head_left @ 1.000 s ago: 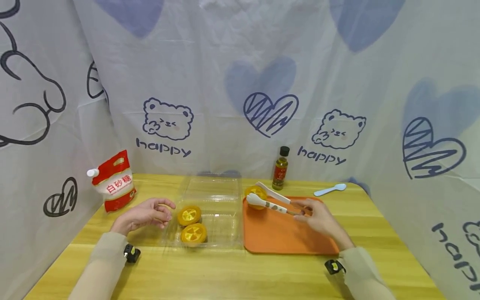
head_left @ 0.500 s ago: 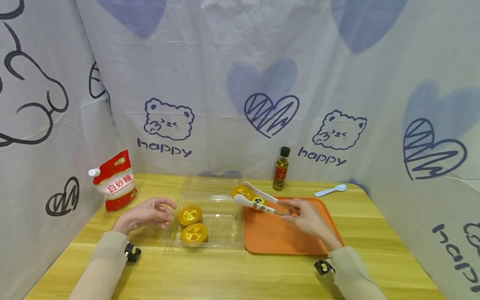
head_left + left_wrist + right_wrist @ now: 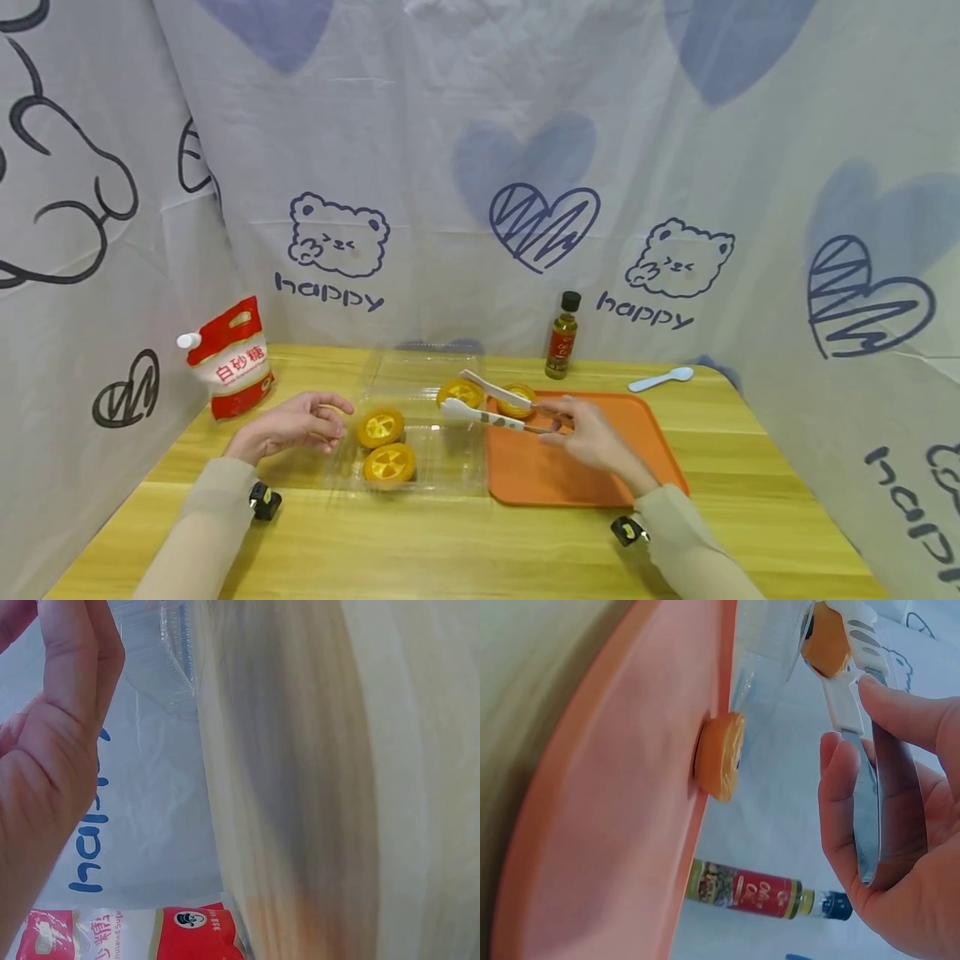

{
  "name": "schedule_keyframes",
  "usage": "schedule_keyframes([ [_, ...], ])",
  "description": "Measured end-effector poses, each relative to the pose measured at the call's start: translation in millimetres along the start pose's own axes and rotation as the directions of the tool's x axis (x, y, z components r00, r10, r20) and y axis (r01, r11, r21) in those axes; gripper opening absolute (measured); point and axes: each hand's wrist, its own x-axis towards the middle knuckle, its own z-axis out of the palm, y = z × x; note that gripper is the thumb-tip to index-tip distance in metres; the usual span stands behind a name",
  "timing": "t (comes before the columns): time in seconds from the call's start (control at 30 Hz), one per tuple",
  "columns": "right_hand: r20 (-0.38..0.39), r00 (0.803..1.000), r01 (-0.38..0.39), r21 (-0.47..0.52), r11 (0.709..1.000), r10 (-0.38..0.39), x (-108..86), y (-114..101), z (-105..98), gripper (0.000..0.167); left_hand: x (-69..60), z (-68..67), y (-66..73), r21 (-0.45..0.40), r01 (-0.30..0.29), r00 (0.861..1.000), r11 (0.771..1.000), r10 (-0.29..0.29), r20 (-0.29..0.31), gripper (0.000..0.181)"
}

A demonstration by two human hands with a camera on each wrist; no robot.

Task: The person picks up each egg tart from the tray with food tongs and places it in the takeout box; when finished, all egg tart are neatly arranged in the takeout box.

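Note:
My right hand [image 3: 596,437] grips a pair of white-tipped tongs [image 3: 461,410], whose metal bend lies in the palm in the right wrist view. Between the tong tips is an egg tart [image 3: 452,392], raised over the right part of an open clear plastic box [image 3: 444,460]. Two more egg tarts [image 3: 381,427] sit along the box's left side. Another tart [image 3: 720,756] rests on the orange tray [image 3: 573,467], partly behind the tongs in the head view. My left hand [image 3: 296,425] hovers left of the box, fingers loosely bent, holding nothing.
A red and white sugar bag [image 3: 236,367] stands at the back left. Behind the tray is an olive oil bottle [image 3: 561,346], with a pale blue spoon [image 3: 662,380] to its right. A printed curtain [image 3: 435,283] encloses the table.
My right hand has moved left with the tongs, carrying the tart from the tray's back-left corner to over the box. The tart left on the tray has come into view. My left hand stays put.

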Motion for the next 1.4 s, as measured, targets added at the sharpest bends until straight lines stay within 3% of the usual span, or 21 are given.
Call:
schedule_keyframes([
  [0.43,0.032,0.999,-0.024,-0.183,0.983,0.030,13.4,-25.2,6.8,0.042,0.1,1.5,2.9,-0.007,-0.010,1.000,1.000,0.010,0.008,0.048],
  [0.8,0.095,0.995,0.031,-0.169,0.985,-0.015,20.9,-34.7,15.6,0.042,0.4,0.9,0.9,-0.007,-0.011,1.000,1.000,0.011,0.015,0.049],
  [1.17,0.151,0.989,0.054,-0.301,0.952,-0.009,29.1,-46.4,23.2,0.044,1.2,0.2,0.1,-0.011,-0.008,1.000,1.000,0.009,0.019,0.048],
  [1.4,0.188,0.982,0.080,-0.310,0.948,-0.022,32.6,-49.1,19.2,0.050,1.8,1.1,1.9,-0.006,-0.003,1.000,1.000,0.003,0.017,0.048],
])
